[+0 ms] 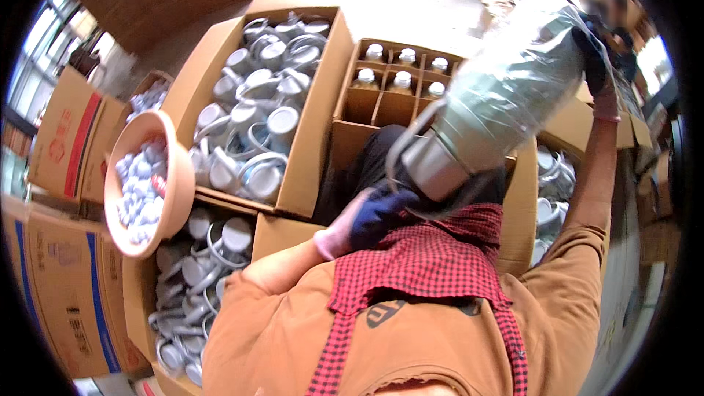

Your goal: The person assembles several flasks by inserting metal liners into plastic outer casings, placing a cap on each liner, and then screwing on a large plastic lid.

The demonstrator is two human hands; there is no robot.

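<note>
Hands first: your left hand (375,214), in a dark blue glove with a pink cuff, sits just below the lower end of the flask (493,106), at about seven o'clock from it. Its fingers curl toward the thin wire handle that loops off that end, but whether they are closed on it cannot be told, as the glove hides the fingertips. Your right hand (594,66), gloved the same way, is raised at two o'clock from the left one and is clamped on the upper part of the flask, fingers wrapped over the clear plastic bag that covers it.

That flask is a large silvery cylinder, held in the air above your lap. Its long axis runs on a slant from seven o'clock to one o'clock: the narrow metal end points down toward your chest and the wrapped end points up and away.

Nearest you, your orange sleeves and a red checked cloth (422,264) fill the bottom of the view. At nine o'clock a pink basin (174,176) of small pale caps rests on the edge of an open carton (139,301) of metal lids. Farther off at eleven o'clock is a bigger open box (308,147) heaped with the same shiny lids and handles. Beyond your left hand, at twelve o'clock, a divided carton (385,106) holds capped bottles standing upright in its far cells
</note>
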